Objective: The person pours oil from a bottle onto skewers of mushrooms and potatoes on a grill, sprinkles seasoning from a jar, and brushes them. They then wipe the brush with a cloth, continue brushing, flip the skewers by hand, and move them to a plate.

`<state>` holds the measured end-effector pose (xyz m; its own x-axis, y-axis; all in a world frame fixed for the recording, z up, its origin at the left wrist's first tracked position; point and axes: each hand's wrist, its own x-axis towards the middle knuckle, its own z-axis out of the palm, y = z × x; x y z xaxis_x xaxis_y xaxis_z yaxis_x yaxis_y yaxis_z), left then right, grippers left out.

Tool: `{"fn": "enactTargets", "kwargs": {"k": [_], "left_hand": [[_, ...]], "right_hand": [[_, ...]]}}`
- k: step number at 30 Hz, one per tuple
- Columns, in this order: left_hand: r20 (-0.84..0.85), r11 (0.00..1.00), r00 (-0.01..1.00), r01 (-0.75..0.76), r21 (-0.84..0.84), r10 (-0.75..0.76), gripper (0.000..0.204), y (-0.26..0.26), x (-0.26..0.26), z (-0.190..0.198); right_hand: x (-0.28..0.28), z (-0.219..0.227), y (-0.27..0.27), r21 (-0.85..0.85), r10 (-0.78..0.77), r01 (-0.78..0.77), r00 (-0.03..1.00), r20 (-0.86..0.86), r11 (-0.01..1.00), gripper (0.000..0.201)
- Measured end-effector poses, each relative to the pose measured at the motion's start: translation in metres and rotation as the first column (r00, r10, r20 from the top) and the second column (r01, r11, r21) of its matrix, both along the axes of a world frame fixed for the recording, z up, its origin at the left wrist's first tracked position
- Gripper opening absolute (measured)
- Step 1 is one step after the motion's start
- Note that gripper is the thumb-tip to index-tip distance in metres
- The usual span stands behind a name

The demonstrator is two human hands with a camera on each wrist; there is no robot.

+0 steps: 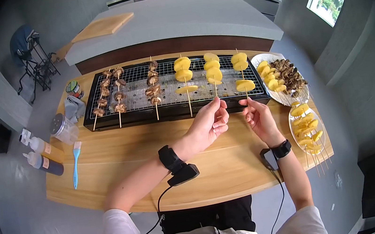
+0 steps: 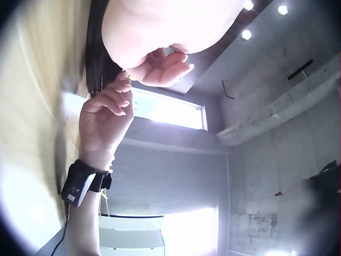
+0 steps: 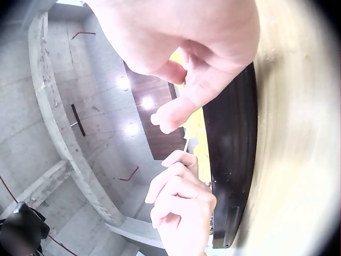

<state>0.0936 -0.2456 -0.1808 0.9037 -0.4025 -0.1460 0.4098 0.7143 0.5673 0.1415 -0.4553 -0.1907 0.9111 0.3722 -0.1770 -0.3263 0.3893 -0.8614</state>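
My left hand [image 1: 208, 124] pinches the bare lower end of a potato-slice skewer [image 1: 213, 74] between thumb and forefinger, just over the front edge of the black grill [image 1: 172, 112]. To its right, my right hand [image 1: 261, 121] pinches the stick end of another potato skewer [image 1: 244, 86] at the grill's right end. Yellow slices of both skewers lie over the wire mesh. In the right wrist view, the left hand [image 3: 181, 202] has a thin stick rising from its fingertips. A third potato skewer [image 1: 184, 75] lies left of these, untouched.
Three mushroom skewers [image 1: 154, 90] lie on the grill's left half. Right of it are a plate [image 1: 284, 98] of potato and mushroom pieces and an oval plate [image 1: 294, 137] of potato skewers. At left are a blue brush [image 1: 76, 164], a jar [image 1: 63, 128] and sauce bottles [image 1: 44, 164].
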Motion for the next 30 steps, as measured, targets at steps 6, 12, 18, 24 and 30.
{"fn": "enactTargets", "kwargs": {"k": [6, 12, 18, 24, 30], "left_hand": [[0.023, 0.995, 1.000, -0.002, 0.098, 0.000, 0.035, -0.009, -0.004, 0.003], [-0.053, 0.983, 0.997, 0.064, 0.174, -0.056, 0.040, -0.009, -0.010, 0.000], [-0.006, 0.925, 0.975, 0.212, 0.317, -0.222, 0.038, 0.008, -0.024, 0.013], [0.087, 0.779, 0.968, 0.135, 0.613, -0.237, 0.038, 0.069, -0.075, 0.014], [0.025, 0.815, 0.999, 0.018, 0.580, -0.040, 0.044, 0.116, -0.082, 0.004]], "right_hand": [[-0.007, 0.006, 0.005, -0.044, -0.004, 0.003, 0.999, -0.032, 0.999, 0.040], [-0.011, 0.006, 0.007, -0.108, 0.177, -0.191, 0.976, -0.128, 0.976, 0.048], [-0.021, 0.018, 0.009, -0.110, 0.301, -0.308, 0.951, -0.074, 0.945, 0.046], [-0.037, 0.026, 0.007, -0.259, 0.472, -0.441, 0.879, 0.069, 0.859, 0.049], [-0.051, 0.035, 0.034, -0.279, 0.525, -0.485, 0.846, 0.090, 0.829, 0.044]]}}
